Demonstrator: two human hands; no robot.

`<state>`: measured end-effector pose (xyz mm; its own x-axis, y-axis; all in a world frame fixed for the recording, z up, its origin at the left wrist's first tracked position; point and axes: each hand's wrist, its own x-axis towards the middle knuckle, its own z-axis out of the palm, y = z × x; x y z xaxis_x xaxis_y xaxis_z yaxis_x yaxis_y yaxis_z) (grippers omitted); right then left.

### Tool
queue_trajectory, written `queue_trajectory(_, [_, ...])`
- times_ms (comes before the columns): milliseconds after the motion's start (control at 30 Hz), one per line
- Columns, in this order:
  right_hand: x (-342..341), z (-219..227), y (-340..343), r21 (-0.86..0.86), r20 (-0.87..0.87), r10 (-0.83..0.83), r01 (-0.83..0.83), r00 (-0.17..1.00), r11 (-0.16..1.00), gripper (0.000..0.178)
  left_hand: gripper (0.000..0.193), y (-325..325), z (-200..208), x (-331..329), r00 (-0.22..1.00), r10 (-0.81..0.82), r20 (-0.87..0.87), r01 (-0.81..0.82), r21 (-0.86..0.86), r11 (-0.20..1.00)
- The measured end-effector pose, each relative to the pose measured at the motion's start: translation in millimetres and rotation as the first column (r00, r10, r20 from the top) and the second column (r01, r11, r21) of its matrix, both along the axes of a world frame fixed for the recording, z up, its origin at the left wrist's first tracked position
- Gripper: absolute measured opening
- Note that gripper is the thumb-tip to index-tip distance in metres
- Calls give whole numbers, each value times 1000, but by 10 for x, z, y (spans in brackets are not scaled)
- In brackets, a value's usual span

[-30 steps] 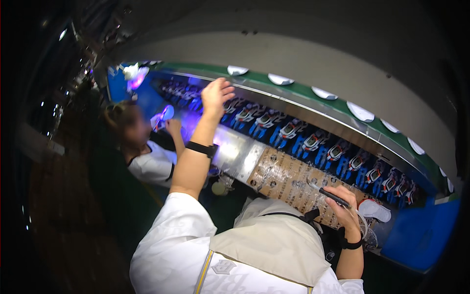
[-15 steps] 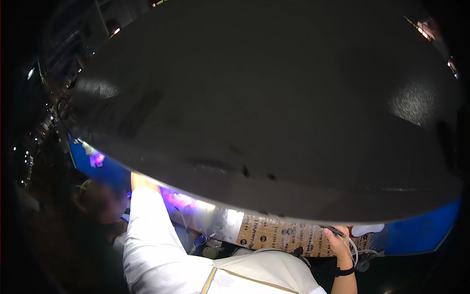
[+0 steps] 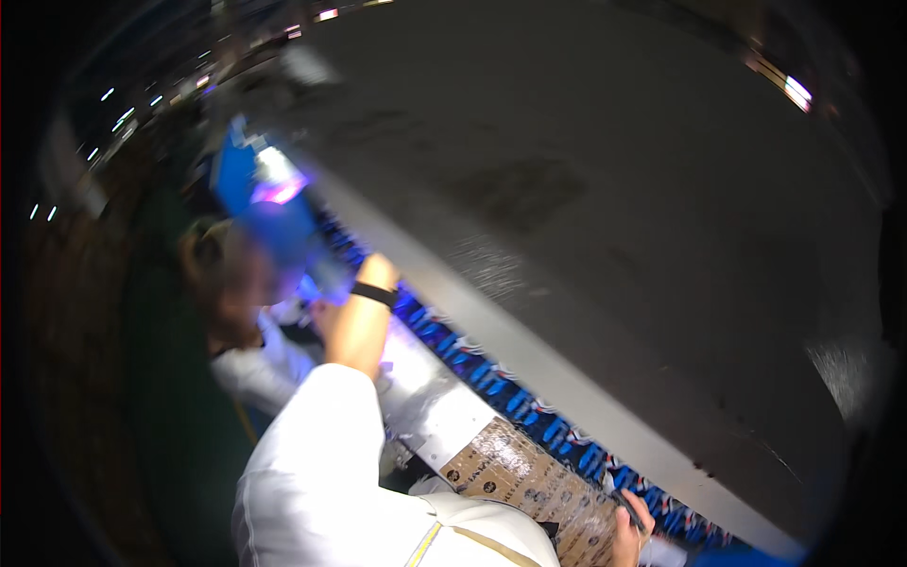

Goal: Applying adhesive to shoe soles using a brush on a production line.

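My left arm in a white sleeve reaches away with a black wristband on it. The left hand (image 3: 381,269) is at the silver edge of a large dark overhead panel (image 3: 605,217), its fingers blurred and hidden. Close by begins a long row of blue pieces with white and red bits (image 3: 496,383), running beneath that edge. At the lower right my right hand (image 3: 627,534) is closed round a slim dark handheld tool (image 3: 627,510). Its tip is near the row of blue pieces; whether it touches one I cannot tell.
A shiny metal bench surface (image 3: 439,416) and a brown printed cardboard sheet under clear film (image 3: 529,487) lie between me and the row. Another person in white (image 3: 265,364) works on the left, beside a purple-white light (image 3: 281,180). The panel covers most of the upper right.
My view has swung, so the panel's edge now slants and the row of blue pieces shows below it. The left forearm and wristband have come out from behind the panel.
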<state>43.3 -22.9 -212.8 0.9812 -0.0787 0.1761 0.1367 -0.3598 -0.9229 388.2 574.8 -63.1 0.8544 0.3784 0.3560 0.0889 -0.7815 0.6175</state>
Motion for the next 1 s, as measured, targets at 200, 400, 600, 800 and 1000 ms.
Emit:
queue_trajectory(200, [-46,470,-7,-27,8,29,-29,1000,999,46,20,-740,-129,-902,914,-131,384,320,-484,814])
queue_trajectory(400, [-108,605,-148,-40,19,103,-102,995,994,38,29,-1278,-203,-665,970,79,229,87,-633,769])
queue_trajectory(600, [-270,211,-392,82,-33,-66,68,997,994,25,19,-1139,-95,-1894,659,292,694,198,-534,822])
queue_trajectory(800, [-347,138,-382,387,-55,-57,74,997,919,23,25,-1701,-445,-2963,934,58,352,298,-860,415])
queue_trajectory(1000, [-373,527,45,579,-50,83,-39,995,814,24,61,-2606,-1320,-3583,805,-469,364,24,-809,-587])
